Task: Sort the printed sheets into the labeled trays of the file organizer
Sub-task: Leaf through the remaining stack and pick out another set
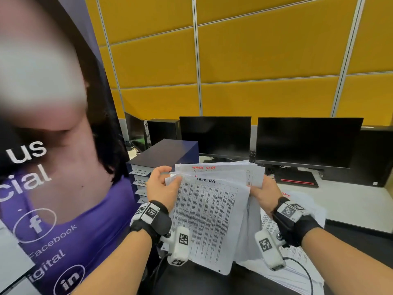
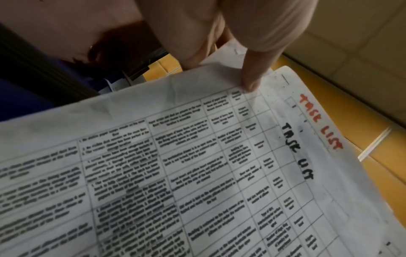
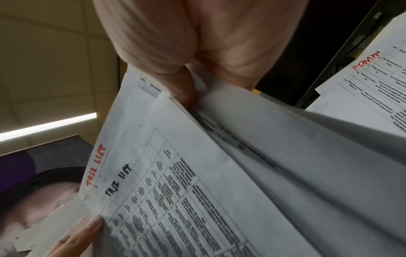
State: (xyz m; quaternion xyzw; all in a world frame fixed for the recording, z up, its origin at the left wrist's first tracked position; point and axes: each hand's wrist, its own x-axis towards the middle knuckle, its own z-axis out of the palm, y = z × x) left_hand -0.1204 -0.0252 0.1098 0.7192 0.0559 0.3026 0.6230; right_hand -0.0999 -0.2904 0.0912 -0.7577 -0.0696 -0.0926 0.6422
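1. The left hand (image 1: 158,184) pinches the top corner of a sheet (image 1: 204,218) headed "TASK LIST".
2. The right hand (image 1: 263,193) grips the fanned stack (image 1: 234,173), held above the desk (image 1: 350,201).
3. The file organizer (image 1: 163,154) stands left, beyond both hands.

Printed table text (image 2: 136,182) blurs unreadably; organizer tray labels (image 1: 140,177) too small

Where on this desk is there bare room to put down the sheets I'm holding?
Bare white desk lies right of the red-striped monitor base, before the dark tower. The file organizer has a flat bare top. Near right is crowded: loose sheets lie under the right hand. The left hand holds the stack too.
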